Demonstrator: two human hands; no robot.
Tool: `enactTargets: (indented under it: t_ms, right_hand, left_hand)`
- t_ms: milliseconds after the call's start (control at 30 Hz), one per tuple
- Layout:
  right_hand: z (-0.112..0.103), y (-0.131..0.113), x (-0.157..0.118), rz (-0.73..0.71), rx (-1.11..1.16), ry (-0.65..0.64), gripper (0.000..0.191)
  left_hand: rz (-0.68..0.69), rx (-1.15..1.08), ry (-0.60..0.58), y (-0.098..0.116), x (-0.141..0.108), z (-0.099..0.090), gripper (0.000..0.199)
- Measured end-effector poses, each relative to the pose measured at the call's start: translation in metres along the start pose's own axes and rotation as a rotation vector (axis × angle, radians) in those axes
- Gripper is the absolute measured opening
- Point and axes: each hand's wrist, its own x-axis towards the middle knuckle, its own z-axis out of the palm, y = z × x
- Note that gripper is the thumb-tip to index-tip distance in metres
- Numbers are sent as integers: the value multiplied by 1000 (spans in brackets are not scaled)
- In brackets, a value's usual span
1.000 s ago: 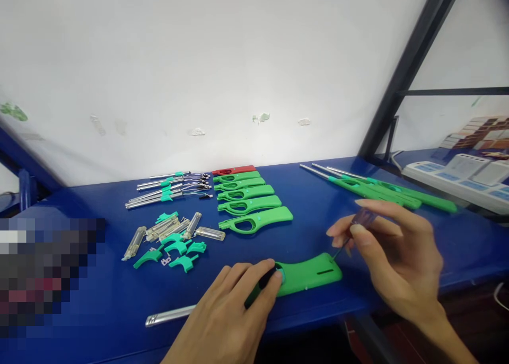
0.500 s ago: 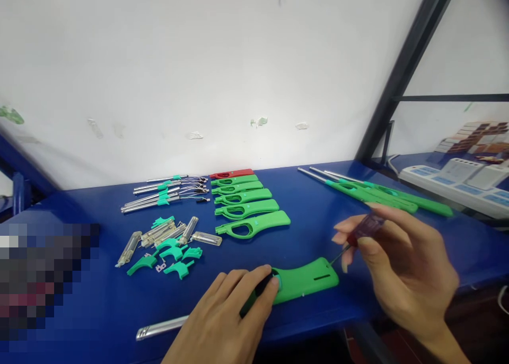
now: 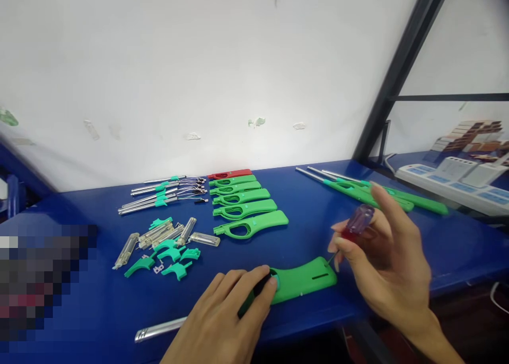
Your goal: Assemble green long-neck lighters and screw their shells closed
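One green lighter (image 3: 299, 282) beneath the left fingers (image 3: 247, 282)

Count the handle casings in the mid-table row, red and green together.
6: one red casing at the far end, then five green casings lined up in front of it.

Right fingers (image 3: 353, 255) hold a screwdriver (image 3: 361, 219) at green lighter (image 3: 300, 282).

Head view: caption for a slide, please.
Left hand steadies a green lighter while the right hand holds a screwdriver at its end.
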Motion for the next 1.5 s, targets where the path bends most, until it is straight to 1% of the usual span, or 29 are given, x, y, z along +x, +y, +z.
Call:
enactTargets:
  t_ms: [100, 167, 333, 433, 533, 633, 700, 767, 967, 1100, 1200, 1300, 1367, 1500]
  right_hand:
    - [1, -4, 2, -10, 97, -104, 69]
    - [1, -6, 4, -12, 104, -155, 67]
    - [-1, -6, 4, -45, 43, -170, 78]
    - [-2, -4, 3, -52, -18, -188, 74]
    - [-4, -2, 2, -82, -73, -156, 71]
    - [-3, -2, 3, -103, -53, -37, 72]
    - [-2, -2, 5, -83, -51, 56, 70]
    - [0, -3, 6, -49, -66, 101, 68]
    - [0, -2, 7, -17, -40, 84, 64]
    - [-1, -1, 4, -25, 13, -9, 62]
    - [-2, -1, 3, -76, 46, -85, 66]
    - [-2, -2, 3, -92, 31, -128, 65]
    - [-3, -3, 3, -63, -2, -111, 63]
    - [-5, -5, 4, -69, -34, 4, 50]
  left_hand:
    - [-4, -4, -5, 1, 1, -1, 53]
    - [-9, -13, -10, 1, 1, -2, 52]
    - [-4, -17, -7, 0, 2, -2, 51]
    - [2, -2, -7, 0, 2, -3, 51]
    - [11, 10, 12, 0, 2, -2, 50]
    - [7, 0, 19, 0, 1, -1, 51]
    - [8, -10, 19, 0, 0, 0, 52]
    - [12, -11, 26, -1, -1, 1, 52]
    - [16, 17, 10, -2, -2, 2, 55]
    - [13, 19, 13, 0, -2, 2, 54]
    - [10, 34, -1, 0, 0, 1, 55]
    - [14, 52, -18, -1, 0, 0, 56]
    - [20, 59, -18, -1, -1, 0, 57]
    - [28, 65, -22, -1, -2, 1, 58]
